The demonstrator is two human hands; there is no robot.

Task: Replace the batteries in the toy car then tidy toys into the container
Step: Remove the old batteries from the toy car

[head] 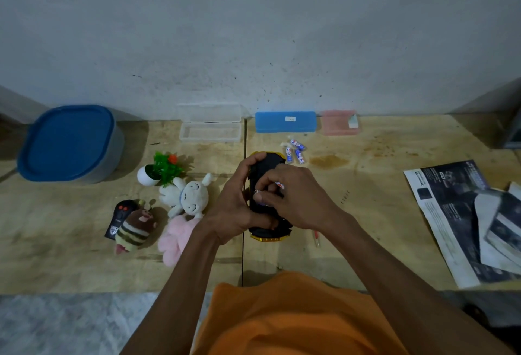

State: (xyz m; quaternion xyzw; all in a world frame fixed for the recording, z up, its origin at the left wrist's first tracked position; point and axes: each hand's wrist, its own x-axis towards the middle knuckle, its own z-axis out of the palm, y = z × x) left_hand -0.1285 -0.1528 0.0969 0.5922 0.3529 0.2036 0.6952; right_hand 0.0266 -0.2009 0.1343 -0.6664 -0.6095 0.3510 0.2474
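The toy car, yellow with a black underside, lies upside down on the wooden table. My left hand grips its left side. My right hand presses a white battery with red and blue print into the car's underside with its fingertips. Three loose batteries lie just beyond the car to the right. A big container with a blue lid stands shut at the far left. The toys lie left of the car: a white plush, a pink plush, a striped plush and a black remote.
A small potted plastic plant stands beside the plush toys. Against the wall are an open clear box, a blue case and a pink box. A red screwdriver lies right of the car. Printed leaflets cover the right edge.
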